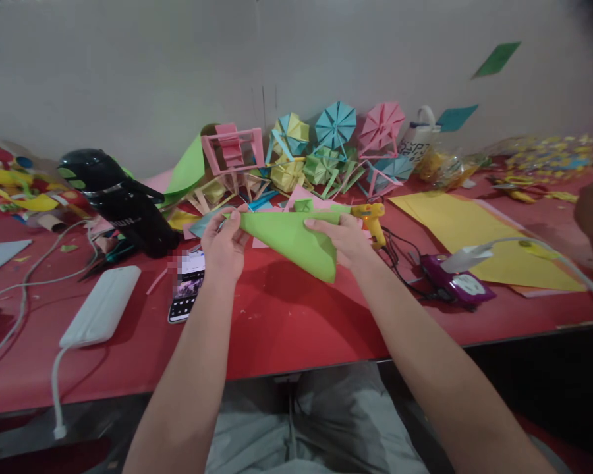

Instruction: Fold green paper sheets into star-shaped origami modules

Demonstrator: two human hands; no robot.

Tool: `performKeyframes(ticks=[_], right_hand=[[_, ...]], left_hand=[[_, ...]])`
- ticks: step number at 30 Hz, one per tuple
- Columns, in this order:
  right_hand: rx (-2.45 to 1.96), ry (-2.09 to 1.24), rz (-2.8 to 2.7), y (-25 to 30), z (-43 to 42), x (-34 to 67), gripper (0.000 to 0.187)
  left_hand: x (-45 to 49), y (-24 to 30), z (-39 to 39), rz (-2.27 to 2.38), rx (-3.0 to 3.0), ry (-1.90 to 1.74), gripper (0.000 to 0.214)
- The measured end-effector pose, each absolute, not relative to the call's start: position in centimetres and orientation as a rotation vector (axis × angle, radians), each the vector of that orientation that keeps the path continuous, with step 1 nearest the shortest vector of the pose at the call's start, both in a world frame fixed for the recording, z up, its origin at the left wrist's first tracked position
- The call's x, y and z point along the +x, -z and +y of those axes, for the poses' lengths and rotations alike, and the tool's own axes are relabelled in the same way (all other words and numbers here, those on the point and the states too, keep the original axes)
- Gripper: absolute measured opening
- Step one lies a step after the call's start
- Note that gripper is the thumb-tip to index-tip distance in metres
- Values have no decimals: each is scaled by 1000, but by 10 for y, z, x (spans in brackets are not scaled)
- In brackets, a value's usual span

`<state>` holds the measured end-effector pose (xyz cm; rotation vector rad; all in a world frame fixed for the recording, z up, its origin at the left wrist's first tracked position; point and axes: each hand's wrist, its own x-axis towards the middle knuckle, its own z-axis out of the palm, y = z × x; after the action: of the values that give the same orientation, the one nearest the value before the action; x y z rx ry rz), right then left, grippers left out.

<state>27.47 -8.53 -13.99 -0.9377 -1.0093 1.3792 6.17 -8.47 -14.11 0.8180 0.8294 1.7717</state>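
The green paper (291, 240) is held up over the red table (286, 329), wide at its right end and narrowing leftward. The left hand (227, 240) pinches its left tip; the right hand (340, 236) grips its right end, thumb on the near face. The phone (186, 293) lies beside the left wrist, the glue gun (373, 220) just behind the right hand. Farther out: the black bottle (123, 204) at left, yellow sheets (439, 227) at right, 1 pink wheel (381, 128) by the wall (178, 66).
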Motion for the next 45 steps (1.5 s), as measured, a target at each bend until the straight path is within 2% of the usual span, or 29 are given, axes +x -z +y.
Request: performKeyframes(ticks=[17, 24, 36, 45], right_hand=[[-976, -1353, -1071, 139, -85, 276, 42], [-998, -1153, -1128, 145, -83, 274, 39], [-1092, -1041, -1218, 140, -85, 275, 40], [-1053, -841, -1380, 141, -86, 277, 29]], left_hand=[[62, 141, -86, 808, 842, -1772, 27], [63, 139, -87, 801, 826, -1790, 25], [60, 139, -85, 810, 835, -1790, 26], [61, 137, -87, 816, 812, -1812, 17]])
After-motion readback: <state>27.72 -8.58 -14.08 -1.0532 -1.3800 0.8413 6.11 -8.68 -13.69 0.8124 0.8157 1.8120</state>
